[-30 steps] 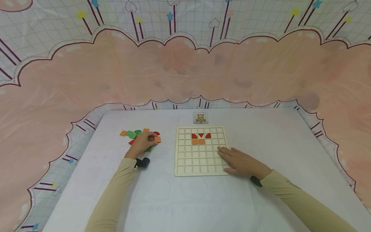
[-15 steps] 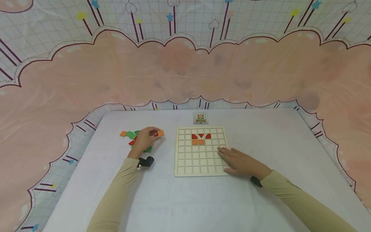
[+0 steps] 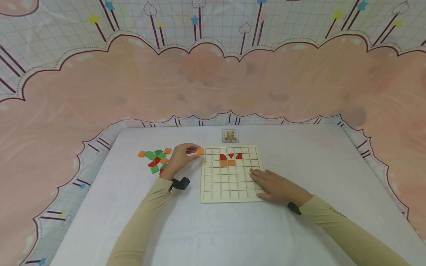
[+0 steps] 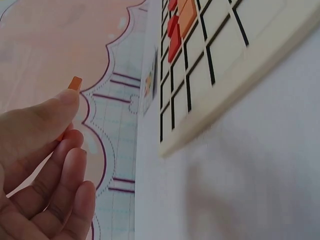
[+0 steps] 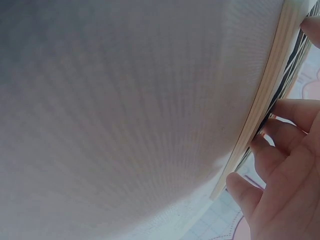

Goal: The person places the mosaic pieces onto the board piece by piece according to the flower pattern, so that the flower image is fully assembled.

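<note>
My left hand [image 3: 181,159] pinches an orange square tile [image 3: 200,151] between thumb and fingertips, at the upper left edge of the pale grid board [image 3: 229,184]. In the left wrist view the tile [image 4: 75,83] pokes out past the thumb, mostly hidden by the fingers. On the board, red pieces [image 3: 239,156] form a row, with two orange squares [image 3: 227,163] below them. My right hand [image 3: 277,184] lies with extended fingers on the board's right edge; in the right wrist view the fingertips [image 5: 260,145] rest along the wooden rim [image 5: 255,110].
Several loose green, red and orange tiles [image 3: 154,170] lie scattered left of the board, partly behind the left hand. A small pattern card [image 3: 230,135] sits beyond the board's far edge. A white cloth [image 3: 213,232] covers the table, and a patterned curtain [image 3: 213,81] stands behind.
My left hand has picked the orange square up from the loose tiles and carried it right to the board's left edge. The right hand has stayed in place.
</note>
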Demonstrator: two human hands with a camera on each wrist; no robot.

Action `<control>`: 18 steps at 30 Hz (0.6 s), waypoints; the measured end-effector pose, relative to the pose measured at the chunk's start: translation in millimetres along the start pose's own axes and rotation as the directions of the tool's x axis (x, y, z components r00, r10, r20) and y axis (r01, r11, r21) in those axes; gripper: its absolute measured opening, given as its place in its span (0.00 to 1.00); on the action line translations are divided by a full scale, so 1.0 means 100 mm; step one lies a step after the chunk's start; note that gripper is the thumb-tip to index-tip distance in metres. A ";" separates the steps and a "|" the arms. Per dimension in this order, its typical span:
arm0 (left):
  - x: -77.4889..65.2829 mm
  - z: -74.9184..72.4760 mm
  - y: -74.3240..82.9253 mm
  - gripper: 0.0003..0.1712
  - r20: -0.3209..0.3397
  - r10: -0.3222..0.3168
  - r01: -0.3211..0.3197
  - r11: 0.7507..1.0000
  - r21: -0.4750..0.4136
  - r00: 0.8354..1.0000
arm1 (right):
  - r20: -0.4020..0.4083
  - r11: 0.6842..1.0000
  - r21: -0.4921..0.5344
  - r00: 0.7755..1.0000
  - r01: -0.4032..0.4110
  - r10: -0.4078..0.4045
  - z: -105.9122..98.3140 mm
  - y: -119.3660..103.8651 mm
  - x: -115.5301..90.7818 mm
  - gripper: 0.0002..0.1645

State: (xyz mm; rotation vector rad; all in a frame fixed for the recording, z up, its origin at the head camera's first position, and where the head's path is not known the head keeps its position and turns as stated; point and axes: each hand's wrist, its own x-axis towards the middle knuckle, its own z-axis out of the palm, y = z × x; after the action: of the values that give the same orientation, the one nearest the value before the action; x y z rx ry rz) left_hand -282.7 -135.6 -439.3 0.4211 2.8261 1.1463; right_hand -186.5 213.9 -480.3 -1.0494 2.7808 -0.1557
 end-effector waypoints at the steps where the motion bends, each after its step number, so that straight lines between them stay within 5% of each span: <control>1: 0.01 0.03 0.02 0.20 0.004 0.008 -0.008 1.000 0.000 1.000 | -0.001 1.000 -0.003 1.000 0.002 -0.002 0.00 0.00 0.00 0.41; 18: 0.17 0.48 0.39 0.18 0.099 0.100 -0.091 0.991 -0.095 0.990 | 0.004 1.000 0.010 1.000 0.001 -0.001 -0.02 -0.01 0.00 0.41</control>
State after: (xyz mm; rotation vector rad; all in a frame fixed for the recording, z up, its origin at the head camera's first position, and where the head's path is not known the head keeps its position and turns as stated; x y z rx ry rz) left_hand -282.8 -72.0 -446.6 0.5968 2.6798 1.2256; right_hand -186.4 213.2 -478.6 -1.0475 2.7730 -0.1677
